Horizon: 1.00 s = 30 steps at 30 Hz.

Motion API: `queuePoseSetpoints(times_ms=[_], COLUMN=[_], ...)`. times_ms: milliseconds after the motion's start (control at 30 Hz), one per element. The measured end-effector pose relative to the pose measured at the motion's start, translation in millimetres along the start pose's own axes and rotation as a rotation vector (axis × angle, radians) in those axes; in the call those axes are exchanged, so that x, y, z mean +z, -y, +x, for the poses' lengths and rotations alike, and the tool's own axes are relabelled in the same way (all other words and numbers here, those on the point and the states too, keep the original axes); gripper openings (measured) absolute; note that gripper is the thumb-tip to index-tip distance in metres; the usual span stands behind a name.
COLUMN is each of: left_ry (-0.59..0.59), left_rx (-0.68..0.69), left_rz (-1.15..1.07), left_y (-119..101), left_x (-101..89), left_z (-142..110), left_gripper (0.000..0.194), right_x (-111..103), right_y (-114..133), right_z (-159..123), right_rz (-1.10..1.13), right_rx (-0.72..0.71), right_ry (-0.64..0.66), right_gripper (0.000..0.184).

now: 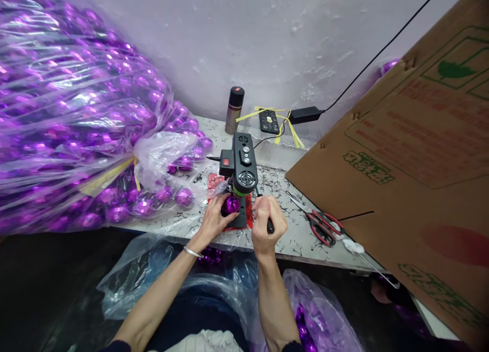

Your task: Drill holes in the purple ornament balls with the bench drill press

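Note:
A small black bench press (245, 161) with round vents and a red switch stands on the littered white table. My left hand (217, 215) grips a shiny purple ball (232, 205) between thumb and fingers, beneath the head of the press. My right hand (268, 223) is wrapped in a fist round the black lever handle (270, 225) at the right side of the press. A red sheet (249, 212) shows under the black base. The ball's far side is hidden by the press head.
A big clear bag of purple balls (76, 112) fills the left. Behind the press are a dark spray can (234, 110), a phone-like black slab (269, 121) and a black power adapter (305, 114). Red-handled scissors (323, 227) lie beside a large cardboard box (401, 173) on the right.

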<state>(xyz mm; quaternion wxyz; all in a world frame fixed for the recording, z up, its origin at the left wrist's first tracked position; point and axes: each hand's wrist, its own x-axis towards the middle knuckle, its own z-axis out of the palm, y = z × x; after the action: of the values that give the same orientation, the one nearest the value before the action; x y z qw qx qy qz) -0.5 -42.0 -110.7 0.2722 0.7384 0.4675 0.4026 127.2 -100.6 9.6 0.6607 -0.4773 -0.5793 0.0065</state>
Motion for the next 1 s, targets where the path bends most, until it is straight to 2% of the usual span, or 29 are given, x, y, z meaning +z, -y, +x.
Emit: queuePoseSetpoints(times_ms=[133, 367, 733, 1000], left_ry=[-0.033, 0.037, -0.007, -0.015], left_rx=[0.024, 0.137, 0.106, 0.073], left_rz=[-0.009, 0.029, -0.019, -0.055], left_y=[4.9, 13.3, 17.3, 17.3], left_x=[5.1, 0.1, 19.1, 17.5], left_z=[-0.8, -9.0, -0.7, -2.5], left_gripper=[0.060, 0.061, 0.069, 0.065], right_x=[0.2, 0.9, -0.8, -2.8], right_y=[-0.6, -0.9, -2.2, -13.3], right_z=[-1.0, -2.4, -3.8, -18.1], right_rz=[-0.001, 0.008, -0.008, -0.014], right_rx=[0.003, -0.005, -0.032, -0.053], right_ry=[-0.005, -0.015, 0.002, 0.010], right_gripper=[0.032, 0.032, 0.032, 0.029])
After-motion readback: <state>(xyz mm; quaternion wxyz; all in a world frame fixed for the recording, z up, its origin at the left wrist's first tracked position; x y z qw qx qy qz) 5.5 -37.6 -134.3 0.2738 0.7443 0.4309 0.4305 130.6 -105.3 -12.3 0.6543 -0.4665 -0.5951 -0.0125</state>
